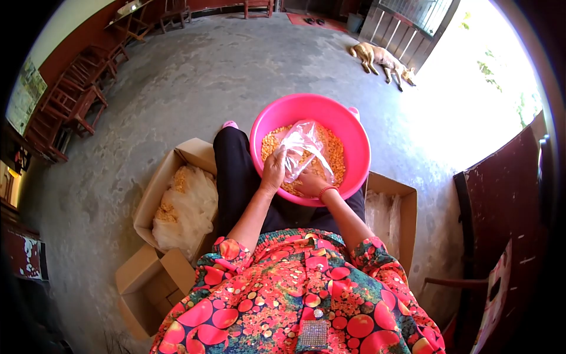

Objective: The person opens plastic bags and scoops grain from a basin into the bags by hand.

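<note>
A bright pink plastic basin (361,147) rests on my lap, with yellow-orange grains that look like corn kernels (336,154) in its bottom. My left hand (273,171) is closed on the edge of a clear plastic bag (305,141), which hangs over the grains. Down in the basin, at its near side, my right hand (309,185) reaches among the kernels beneath the bag. Its fingers are hidden by the bag and grains, so whether it grips any kernels does not show. A red band circles my right wrist.
At my left stands a cardboard box (154,187) holding filled clear bags (191,215); a smaller open box (138,274) sits nearer. Another box (408,221) with clear plastic is at my right. A dog (383,59) lies by the doorway. Wooden chairs (79,103) line the left wall.
</note>
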`<act>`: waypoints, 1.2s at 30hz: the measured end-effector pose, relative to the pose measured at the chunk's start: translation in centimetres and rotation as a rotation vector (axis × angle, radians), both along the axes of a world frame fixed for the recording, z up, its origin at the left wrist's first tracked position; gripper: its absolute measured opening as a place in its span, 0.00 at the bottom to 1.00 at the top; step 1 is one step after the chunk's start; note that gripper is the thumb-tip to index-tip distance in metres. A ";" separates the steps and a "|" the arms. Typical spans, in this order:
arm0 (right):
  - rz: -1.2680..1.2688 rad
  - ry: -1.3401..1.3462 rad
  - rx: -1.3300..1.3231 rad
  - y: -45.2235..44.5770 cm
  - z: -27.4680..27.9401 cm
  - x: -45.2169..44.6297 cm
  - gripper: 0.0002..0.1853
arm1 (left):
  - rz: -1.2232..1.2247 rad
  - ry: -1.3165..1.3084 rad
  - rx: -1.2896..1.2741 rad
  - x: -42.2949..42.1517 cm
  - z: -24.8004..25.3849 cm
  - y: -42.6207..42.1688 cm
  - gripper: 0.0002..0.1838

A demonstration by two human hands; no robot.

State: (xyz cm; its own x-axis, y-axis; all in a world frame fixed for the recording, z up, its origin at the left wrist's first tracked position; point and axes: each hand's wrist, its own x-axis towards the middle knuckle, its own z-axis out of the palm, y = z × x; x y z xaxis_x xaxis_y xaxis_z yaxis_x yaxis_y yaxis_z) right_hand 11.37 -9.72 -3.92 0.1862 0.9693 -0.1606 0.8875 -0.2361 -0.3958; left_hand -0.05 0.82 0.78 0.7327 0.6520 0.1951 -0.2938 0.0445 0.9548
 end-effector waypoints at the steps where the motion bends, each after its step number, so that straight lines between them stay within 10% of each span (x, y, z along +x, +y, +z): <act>1: -0.002 0.002 -0.002 0.4 0.5 -0.6 0.21 | -0.015 0.003 0.007 0.0 0.2 0.0 0.18; 4: -0.141 0.213 -0.225 1.2 1.5 -2.0 0.21 | 0.018 -0.012 0.031 -0.1 1.1 -0.6 0.18; 10: 0.023 0.241 0.161 0.8 -2.1 -0.5 0.19 | -0.014 0.022 0.010 -0.1 0.4 -0.1 0.18; 15: -0.060 0.423 -0.315 -0.8 2.7 0.3 0.13 | -0.013 -0.007 -0.004 -0.1 0.0 0.0 0.17; 26: -0.397 1.054 0.039 -1.2 8.1 2.7 0.08 | 0.059 -0.093 0.066 0.6 -0.3 -0.2 0.17; 33: -0.730 0.960 0.472 2.8 10.4 3.3 0.10 | -0.108 0.016 -0.085 -0.5 0.9 -0.3 0.18; 35: -0.295 0.045 0.429 2.9 8.5 5.1 0.10 | -0.068 -0.014 -0.075 -0.2 0.7 -0.3 0.19; 36: -0.276 0.075 0.399 2.2 8.1 5.1 0.10 | -0.068 -0.015 -0.076 -0.2 0.6 -0.3 0.19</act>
State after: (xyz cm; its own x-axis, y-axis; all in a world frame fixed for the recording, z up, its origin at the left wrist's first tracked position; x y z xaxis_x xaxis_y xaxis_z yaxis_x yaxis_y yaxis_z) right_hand 16.50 -7.49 4.21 0.4468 0.8742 0.1901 0.7786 -0.2753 -0.5640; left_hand -0.23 0.55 1.42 0.7733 0.6140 0.1581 -0.3018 0.1372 0.9434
